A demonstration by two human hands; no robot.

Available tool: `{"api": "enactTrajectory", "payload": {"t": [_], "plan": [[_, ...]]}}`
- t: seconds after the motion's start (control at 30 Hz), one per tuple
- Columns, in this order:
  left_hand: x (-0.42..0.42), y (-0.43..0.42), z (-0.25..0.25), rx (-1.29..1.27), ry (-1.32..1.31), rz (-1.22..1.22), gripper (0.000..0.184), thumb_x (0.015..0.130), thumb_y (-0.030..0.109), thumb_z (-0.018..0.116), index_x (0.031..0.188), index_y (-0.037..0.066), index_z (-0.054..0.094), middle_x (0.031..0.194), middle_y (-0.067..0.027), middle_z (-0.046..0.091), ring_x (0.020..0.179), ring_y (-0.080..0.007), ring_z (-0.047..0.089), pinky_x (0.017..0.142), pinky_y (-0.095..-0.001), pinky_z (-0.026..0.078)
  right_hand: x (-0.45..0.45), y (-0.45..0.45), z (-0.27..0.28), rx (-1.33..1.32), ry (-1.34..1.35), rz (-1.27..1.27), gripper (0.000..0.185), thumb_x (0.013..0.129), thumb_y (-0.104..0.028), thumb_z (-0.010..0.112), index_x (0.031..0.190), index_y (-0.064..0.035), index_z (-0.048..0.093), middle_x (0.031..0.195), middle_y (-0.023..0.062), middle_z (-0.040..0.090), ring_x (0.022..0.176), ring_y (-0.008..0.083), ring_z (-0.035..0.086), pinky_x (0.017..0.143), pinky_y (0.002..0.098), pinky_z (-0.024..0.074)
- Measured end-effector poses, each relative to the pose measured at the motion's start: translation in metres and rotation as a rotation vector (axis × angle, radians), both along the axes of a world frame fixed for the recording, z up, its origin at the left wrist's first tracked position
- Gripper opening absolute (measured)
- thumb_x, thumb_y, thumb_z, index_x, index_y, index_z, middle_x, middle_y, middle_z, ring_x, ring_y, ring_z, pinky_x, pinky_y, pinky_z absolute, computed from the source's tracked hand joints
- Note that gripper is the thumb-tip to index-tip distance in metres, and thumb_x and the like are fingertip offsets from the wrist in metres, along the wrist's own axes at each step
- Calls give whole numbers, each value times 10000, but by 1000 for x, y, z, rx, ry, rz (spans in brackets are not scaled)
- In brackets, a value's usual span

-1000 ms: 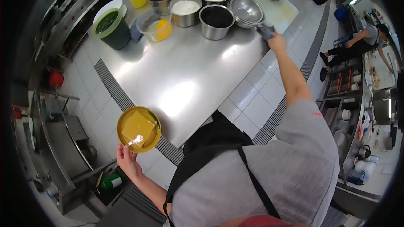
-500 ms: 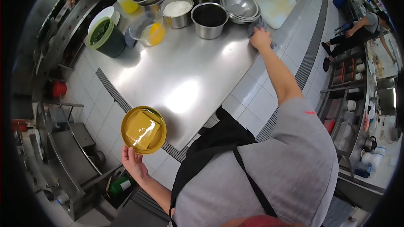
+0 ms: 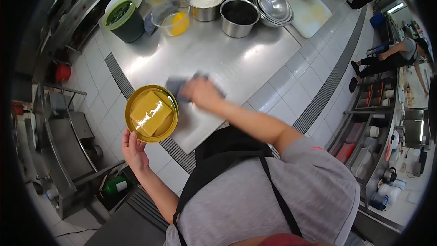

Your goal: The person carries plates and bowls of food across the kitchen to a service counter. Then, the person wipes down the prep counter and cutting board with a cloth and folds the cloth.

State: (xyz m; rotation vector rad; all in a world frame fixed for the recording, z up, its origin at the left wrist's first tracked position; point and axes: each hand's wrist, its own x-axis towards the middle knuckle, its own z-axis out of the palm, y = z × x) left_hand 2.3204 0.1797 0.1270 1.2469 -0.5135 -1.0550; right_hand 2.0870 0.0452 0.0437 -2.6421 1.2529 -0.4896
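My left hand point(image 3: 135, 151) grips the lower rim of a round yellow dish point(image 3: 152, 113) at the left edge of the table. A flat yellow square piece point(image 3: 150, 113) lies inside the dish. Just right of it, my right hand point(image 3: 202, 92) is pressed on a dark grey-blue cloth point(image 3: 175, 87) on the steel table point(image 3: 205, 59). That hand and the cloth are blurred by motion, and the fingers are closed on the cloth.
Along the table's far side stand a dark green tub point(image 3: 125, 22), a clear bowl point(image 3: 172, 17), pots of white powder point(image 3: 205, 0) and dark contents point(image 3: 239, 13), stacked steel bowls point(image 3: 274, 7) and a white board point(image 3: 314, 16). A person point(image 3: 400, 54) is at the right.
My right hand has swept the cloth from the table's far right edge to the near left part, beside the dish. My left hand has raised the dish slightly in view.
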Motion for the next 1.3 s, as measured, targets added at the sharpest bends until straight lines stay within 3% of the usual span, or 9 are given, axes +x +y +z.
{"api": "enactTrajectory", "payload": {"t": [0.07,0.2,0.37,0.5,0.6,0.7,0.8,0.97,1.3], "plan": [[0,3,-2,2,8,6,346,826,109,538,1127,-22,430,975,-107,571,803,-155,599,654,-253,499,-43,-54,21,-63,44,-278,363,696,-84,489,1037,-176,570,997,68,551,910,303,494,721,460,422],[0,18,-10,56,52,95,329,823,105,539,1115,-18,448,968,-103,577,782,-155,603,646,-263,503,-53,-121,21,116,111,-642,397,768,-230,472,1153,-130,480,1196,115,431,1075,353,394,812,517,362],[3,26,-13,66,70,85,319,821,107,539,1106,-12,464,934,-92,590,756,-145,605,627,-251,505,40,-114,11,11,103,-412,357,750,-195,466,1104,-167,501,1116,104,468,986,333,434,764,538,357],[9,34,-11,98,17,166,320,823,112,534,1109,-12,460,942,-96,586,765,-140,603,627,-247,506,93,30,-17,-415,229,79,325,726,-215,486,1031,-127,558,1011,92,503,919,307,422,682,502,361],[20,49,1,71,-10,265,325,823,113,534,1115,-9,458,960,-91,580,788,-141,598,631,-251,502,73,97,18,249,-114,459,307,654,-136,527,944,-130,629,1016,85,530,908,298,456,700,461,403],[34,72,4,72,7,329,330,821,119,538,1119,2,458,970,-77,576,802,-140,593,628,-247,495,90,38,45,308,-290,360,379,600,-69,529,967,-129,596,960,76,556,818,309,498,650,420,465],[42,96,-3,82,5,413,336,815,132,549,1115,14,458,962,-65,576,788,-132,593,612,-234,490,135,-60,79,59,-146,220,422,633,-71,566,1047,-149,567,1054,122,534,895,329,504,777,395,450],[40,127,-11,123,39,542,334,811,132,554,1103,2,457,954,-68,580,770,-131,599,610,-245,500,211,-170,15,28,-32,-86,421,702,-208,529,1122,-204,532,1166,82,471,1052,317,414,859,500,339],[47,118,-24,80,144,547,373,816,132,547,1137,-16,429,958,-110,576,803,-180,598,645,-282,506,105,-1,13,-27,23,373,497,657,-202,602,1144,-227,510,1195,85,432,1051,307,404,814,465,343]]}}
